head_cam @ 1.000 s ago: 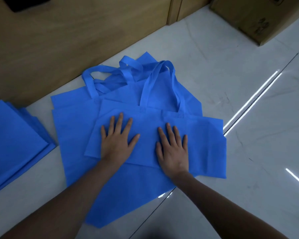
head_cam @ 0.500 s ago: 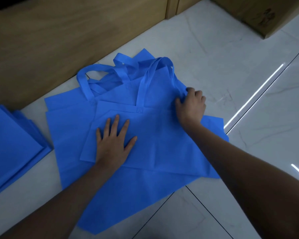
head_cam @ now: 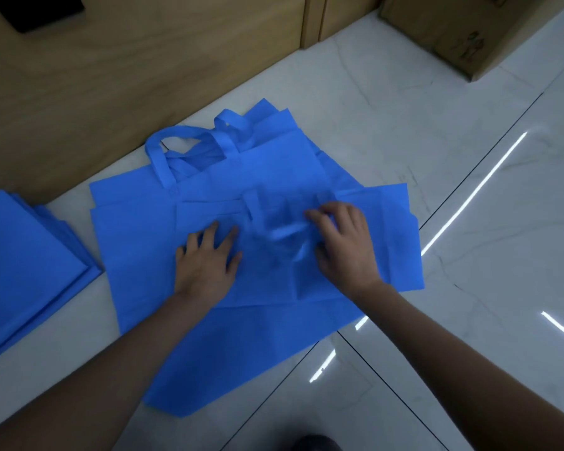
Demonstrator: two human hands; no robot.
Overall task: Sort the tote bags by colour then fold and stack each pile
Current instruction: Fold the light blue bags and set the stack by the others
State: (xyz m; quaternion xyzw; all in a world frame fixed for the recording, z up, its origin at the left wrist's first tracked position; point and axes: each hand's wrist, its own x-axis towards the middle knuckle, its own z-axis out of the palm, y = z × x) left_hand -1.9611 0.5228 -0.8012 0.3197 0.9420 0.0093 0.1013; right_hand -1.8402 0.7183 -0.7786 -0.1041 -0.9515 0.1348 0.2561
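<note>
On the top tote bag (head_cam: 388,239), left hand (head_cam: 205,265) flat — grip open; right hand (head_cam: 345,245) pinches its handle (head_cam: 284,234).

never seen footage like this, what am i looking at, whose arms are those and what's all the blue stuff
There is no machine here. A person wears a camera on their head, so the single view looks down at their own arms. The left hand presses flat on the top tote bag. The right hand curls its fingers and seems to pinch that bag's handle, which is blurred, over the bag's middle. Under it, more blue bags lie spread on the pale tiled floor. A folded blue stack sits at the left.
</note>
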